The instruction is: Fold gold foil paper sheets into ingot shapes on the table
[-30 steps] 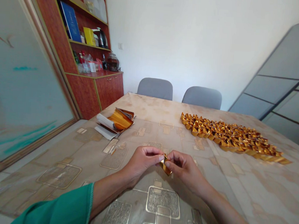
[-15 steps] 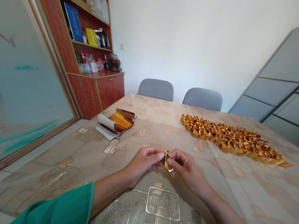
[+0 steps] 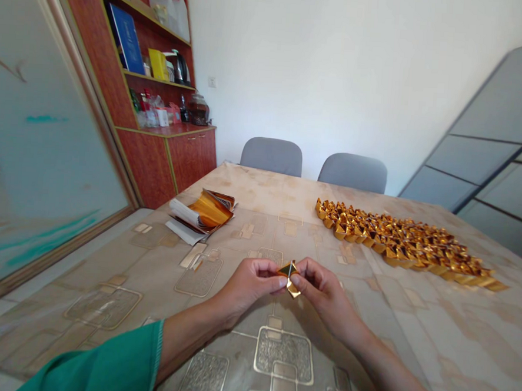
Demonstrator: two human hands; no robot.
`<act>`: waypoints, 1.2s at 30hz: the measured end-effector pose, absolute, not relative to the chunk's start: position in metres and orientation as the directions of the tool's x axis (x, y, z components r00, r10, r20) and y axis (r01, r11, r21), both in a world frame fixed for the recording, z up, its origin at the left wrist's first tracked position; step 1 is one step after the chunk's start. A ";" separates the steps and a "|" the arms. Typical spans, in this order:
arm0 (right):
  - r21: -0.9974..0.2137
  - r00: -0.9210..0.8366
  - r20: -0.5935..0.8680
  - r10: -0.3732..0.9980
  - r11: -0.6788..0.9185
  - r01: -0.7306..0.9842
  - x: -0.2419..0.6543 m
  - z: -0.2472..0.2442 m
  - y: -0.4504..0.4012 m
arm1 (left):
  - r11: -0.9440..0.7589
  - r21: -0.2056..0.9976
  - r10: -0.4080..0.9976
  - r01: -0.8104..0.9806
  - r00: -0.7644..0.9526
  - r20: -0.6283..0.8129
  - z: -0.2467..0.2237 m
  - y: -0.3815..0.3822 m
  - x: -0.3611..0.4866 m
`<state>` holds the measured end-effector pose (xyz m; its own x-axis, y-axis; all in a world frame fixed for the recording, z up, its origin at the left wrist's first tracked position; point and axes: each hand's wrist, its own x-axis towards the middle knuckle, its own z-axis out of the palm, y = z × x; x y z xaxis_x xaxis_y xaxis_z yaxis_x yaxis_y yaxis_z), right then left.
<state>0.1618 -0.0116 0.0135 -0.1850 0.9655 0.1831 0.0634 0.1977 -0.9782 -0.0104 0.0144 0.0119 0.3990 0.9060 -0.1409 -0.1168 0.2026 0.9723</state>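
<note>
Between my two hands is a small folded gold foil paper piece point(image 3: 289, 270), held just above the table in front of me. My left hand point(image 3: 254, 283) pinches its left side with thumb and fingers. On the right side, my right hand point(image 3: 320, 284) grips it the same way, the thumb pressed on the near face. The piece has a raised peak and a pointed lower end; my fingertips hide part of it. To the right, a large cluster of folded gold paper ingots point(image 3: 409, 237) stands in tight rows. A curled stack of gold paper sheets point(image 3: 211, 211) lies to the left.
A patterned cloth covers the table point(image 3: 251, 360). Two grey chairs point(image 3: 272, 156) stand at its far edge by the wall. At the back left is a red-brown cabinet point(image 3: 157, 159) with bottles and a kettle point(image 3: 180, 68). A frosted glass door point(image 3: 48, 129) is at the left.
The gold foil piece has been turned and opened wider between my fingers, so a triangular face now shows. My left thumb has shifted slightly down. The stack and the rows stay put.
</note>
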 end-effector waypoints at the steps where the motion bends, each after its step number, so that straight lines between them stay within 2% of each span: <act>1: -0.979 -0.190 0.181 0.965 0.194 0.053 0.162 0.013 -0.011 | 0.200 0.973 0.906 -0.116 0.401 -0.139 0.012 0.014 -0.010; 6: -0.975 -0.220 0.185 0.958 0.207 0.080 0.161 0.015 -0.014 | 0.146 0.986 0.925 -0.081 0.364 -0.107 0.015 0.012 -0.008; 10: -0.960 -0.173 0.201 0.964 0.229 0.159 0.158 0.016 -0.015 | 0.064 0.997 0.937 -0.047 0.347 -0.044 0.010 0.010 -0.005; 14: -0.965 -0.121 0.213 0.970 0.228 0.132 0.153 0.016 -0.015 | 0.023 1.000 0.945 0.005 0.326 -0.024 0.006 0.011 -0.002; 23: -0.980 -0.113 0.170 0.979 0.180 0.089 0.154 0.015 -0.014 | 0.062 0.998 0.947 0.025 0.314 -0.067 0.006 0.010 -0.002; 27: -0.992 -0.050 0.110 0.993 0.112 0.052 0.152 0.013 -0.014 | 0.169 0.986 0.922 -0.009 0.355 -0.155 0.006 0.009 -0.001; 30: -0.990 -0.064 0.116 0.991 0.120 0.067 0.153 0.013 -0.014 | 0.254 0.965 0.897 -0.062 0.387 -0.212 0.007 0.009 -0.002; 33: -0.976 -0.136 0.153 0.979 0.171 0.133 0.155 0.014 -0.014 | 0.263 0.960 0.896 -0.100 0.393 -0.205 0.009 0.009 -0.003; 36: -0.976 -0.110 0.174 0.979 0.187 0.114 0.155 0.014 -0.013 | 0.219 0.969 0.912 -0.114 0.378 -0.161 0.010 0.009 -0.003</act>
<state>0.1554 -0.0131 0.0140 -0.1096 0.9785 0.1745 0.1137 0.1867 -0.9758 -0.0033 0.0088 0.0098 0.3776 0.9118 -0.1612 -0.1143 0.2186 0.9691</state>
